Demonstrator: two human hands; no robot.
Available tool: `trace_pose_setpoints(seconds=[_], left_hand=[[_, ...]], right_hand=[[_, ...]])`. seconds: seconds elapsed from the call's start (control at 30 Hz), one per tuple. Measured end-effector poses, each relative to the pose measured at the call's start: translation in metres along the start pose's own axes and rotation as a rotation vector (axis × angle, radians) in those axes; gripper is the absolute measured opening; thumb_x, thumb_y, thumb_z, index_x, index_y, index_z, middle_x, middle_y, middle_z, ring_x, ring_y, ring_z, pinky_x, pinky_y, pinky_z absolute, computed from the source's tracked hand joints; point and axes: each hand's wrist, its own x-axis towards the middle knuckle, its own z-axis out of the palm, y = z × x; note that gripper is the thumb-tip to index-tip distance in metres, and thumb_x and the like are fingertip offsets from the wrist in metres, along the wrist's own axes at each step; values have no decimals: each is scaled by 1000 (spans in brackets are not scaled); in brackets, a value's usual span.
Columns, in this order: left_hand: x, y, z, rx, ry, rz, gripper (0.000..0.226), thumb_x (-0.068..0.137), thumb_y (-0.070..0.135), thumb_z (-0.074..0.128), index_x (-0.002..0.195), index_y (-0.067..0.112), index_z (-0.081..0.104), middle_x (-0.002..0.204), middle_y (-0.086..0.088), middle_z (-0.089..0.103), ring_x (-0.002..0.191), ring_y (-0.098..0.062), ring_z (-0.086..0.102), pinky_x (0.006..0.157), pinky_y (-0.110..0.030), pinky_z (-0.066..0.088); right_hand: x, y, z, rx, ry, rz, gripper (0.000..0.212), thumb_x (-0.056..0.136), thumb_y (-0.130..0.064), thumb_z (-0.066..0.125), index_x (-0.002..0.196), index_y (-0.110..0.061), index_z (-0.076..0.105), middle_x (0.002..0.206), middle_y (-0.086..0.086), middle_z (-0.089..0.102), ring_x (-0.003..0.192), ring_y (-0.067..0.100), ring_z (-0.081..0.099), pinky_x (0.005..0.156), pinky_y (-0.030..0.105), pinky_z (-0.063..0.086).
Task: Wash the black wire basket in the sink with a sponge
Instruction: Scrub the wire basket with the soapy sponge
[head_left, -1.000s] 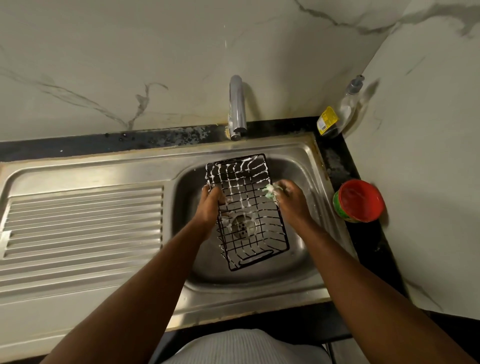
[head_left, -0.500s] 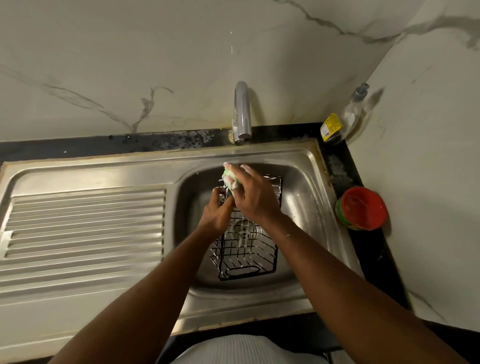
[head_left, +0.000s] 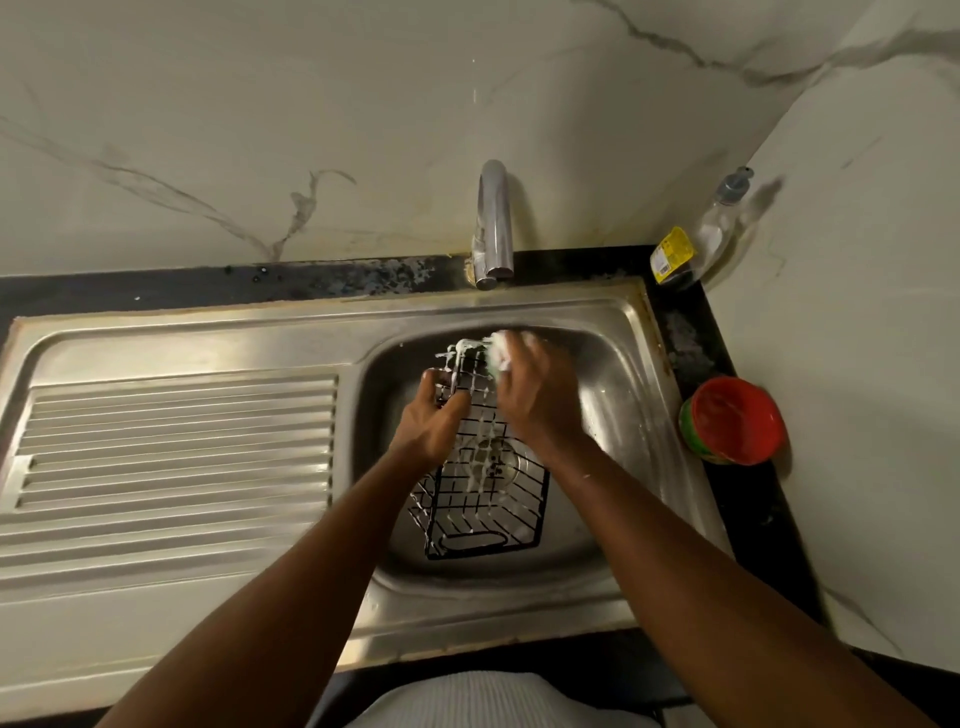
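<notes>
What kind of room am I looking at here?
Most likely a home kitchen: a stainless steel sink with a ribbed drainboard, a tap at the wall, and a soap bottle in the corner.

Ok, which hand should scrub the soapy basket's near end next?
Right. The right hand holds the sponge at the basket's far rim and could, I'd judge, slide it toward the near end. The left hand grips the basket's left side, steadying it in the sink.

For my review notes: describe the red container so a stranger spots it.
Start at the steel sink. On the black counter to its right sits a round tub. Its red top and green side separate it from the clear pump bottle.
</notes>
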Motion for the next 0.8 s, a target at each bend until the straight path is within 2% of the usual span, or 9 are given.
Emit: trace_pose_setpoints(seconds=[0.1, 0.17, 0.23, 0.33, 0.43, 0.57, 0.63, 0.7, 0.8], left_hand=[[0, -2, 4, -23, 12, -14, 79, 105, 57, 46, 164, 12, 20, 149, -21, 55, 115, -28, 61, 99, -41, 49], [-3, 1, 5, -66, 36, -33, 85, 103, 61, 46, 167, 15, 15, 156, -14, 50, 125, -30, 60, 106, -44, 48], [-6, 4, 4, -70, 51, -23, 84, 100, 61, 47, 164, 13, 22, 144, -7, 57, 122, -29, 60, 103, -43, 47], [-9, 4, -4, -117, 73, -12, 91, 77, 76, 45, 152, 26, 38, 126, -14, 69, 114, -33, 66, 103, -57, 53], [-6, -1, -8, -137, 92, 10, 69, 82, 71, 47, 132, 24, 49, 111, -9, 69, 101, -31, 68, 95, -61, 57], [-7, 4, -6, -107, 85, -13, 49, 79, 71, 46, 113, 36, 51, 107, -9, 70, 101, -34, 68, 93, -62, 57], [-5, 6, -4, -113, 89, -11, 43, 82, 67, 47, 112, 36, 51, 108, -8, 70, 102, -31, 68, 93, -61, 58], [-3, 8, -2, -112, 109, 9, 45, 85, 62, 47, 117, 30, 52, 107, -7, 70, 102, -29, 68, 93, -57, 57], [-1, 14, -3, -107, 115, 39, 47, 88, 56, 47, 123, 24, 52, 105, -7, 69, 99, -25, 66, 89, -46, 55]], right_hand=[[0, -41, -2, 23, -46, -185, 55, 94, -33, 39, 143, -12, 54, 130, 14, 63, 112, 28, 60, 92, 39, 47], [6, -44, -8, -27, -20, -267, 57, 95, -32, 37, 146, -12, 53, 132, 14, 65, 117, 28, 60, 92, 41, 45], [8, -32, -10, -91, 30, -305, 53, 98, -30, 38, 144, -11, 56, 127, 13, 69, 114, 27, 64, 87, 40, 44], [8, 4, -5, -161, 68, -194, 45, 99, -27, 51, 140, -12, 59, 119, 11, 72, 107, 28, 66, 84, 39, 43], [7, 39, -4, -197, 84, -11, 41, 95, -21, 58, 135, -14, 63, 113, 10, 73, 102, 29, 67, 86, 43, 47], [12, 44, -8, -196, 42, 11, 37, 89, -19, 66, 125, -16, 69, 107, 6, 75, 95, 28, 70, 83, 40, 47], [18, 44, -11, -186, 34, 51, 34, 87, -17, 70, 121, -14, 70, 106, 8, 75, 86, 31, 71, 78, 37, 48], [21, 46, -12, -168, 15, 81, 31, 90, -17, 66, 120, -14, 67, 107, 8, 74, 82, 33, 71, 74, 36, 47], [21, 48, -11, -159, 16, 104, 32, 92, -18, 63, 124, -14, 64, 110, 8, 72, 83, 33, 70, 72, 34, 46]])
